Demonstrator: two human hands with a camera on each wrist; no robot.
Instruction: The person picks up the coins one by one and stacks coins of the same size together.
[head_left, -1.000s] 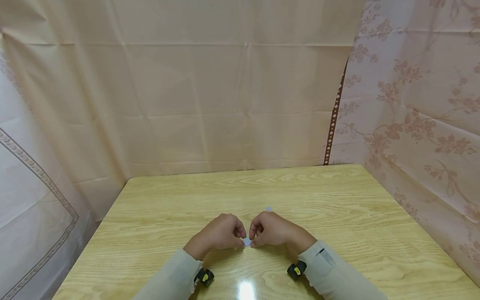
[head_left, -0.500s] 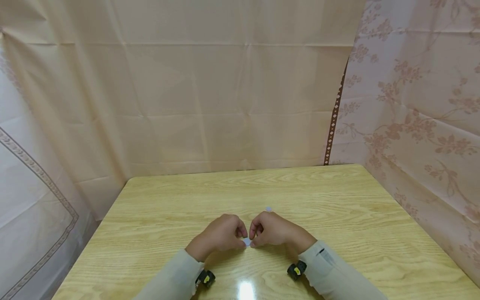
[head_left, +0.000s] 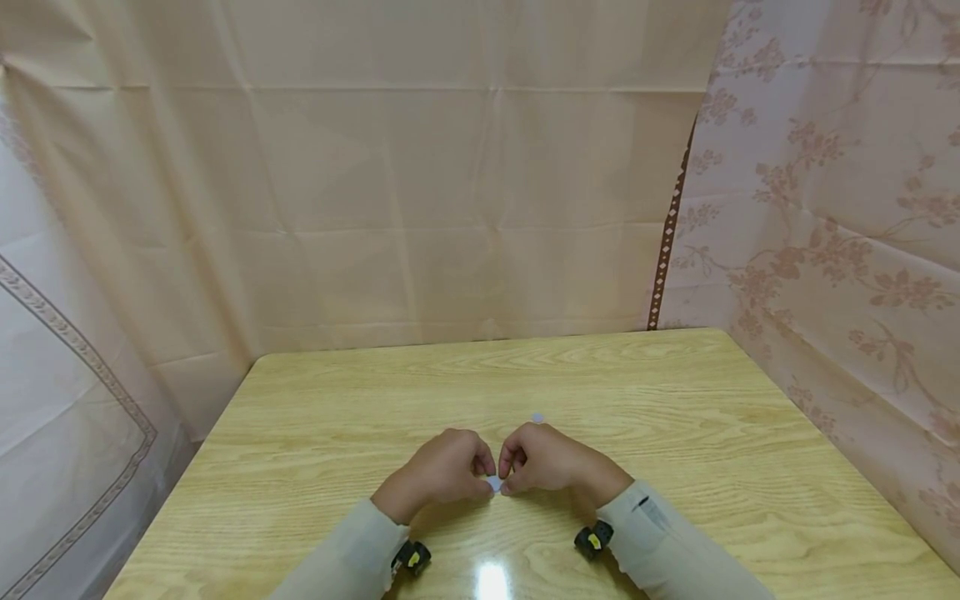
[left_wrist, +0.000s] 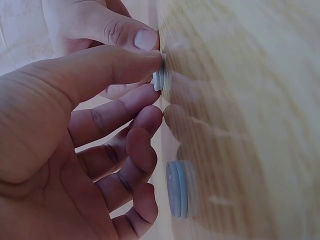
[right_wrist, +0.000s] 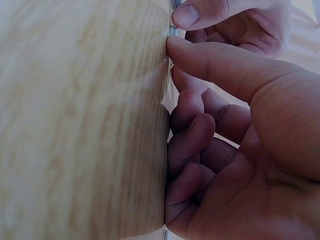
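Two hands meet over a small pale disc (head_left: 492, 483) near the middle of the wooden table (head_left: 675, 392), toward its front edge. The left hand (head_left: 438, 471) comes in from 7 o'clock and the right hand (head_left: 551, 462) from 5 o'clock, knuckles up, fingers curled inward so the tips face each other.

From the left wrist camera, the left thumb and forefinger pinch the edge of the disc (left_wrist: 158, 79) against the tabletop, and the right thumb tip (left_wrist: 142, 37) presses on it from the opposite side. From the right wrist camera, only a thin sliver of the disc (right_wrist: 173, 31) shows between the right forefinger and the left thumb tip (right_wrist: 192, 15). So both hands grasp the same disc, each with a fingertip pinch, the other fingers loosely curled beside the grip.

A second pale disc (head_left: 537, 417) lies flat on the table at 12 o'clock from the right hand, just beyond its knuckles and apart from both hands. The left wrist camera shows it (left_wrist: 177, 189) edge-on, where it looks like two thin layers stacked.

Each forearm wears a light sleeve (head_left: 352, 554), with a small black-and-yellow device (head_left: 593, 540) at the wrist. Beige and floral cloth (head_left: 840, 208) hangs behind and to the sides of the table.
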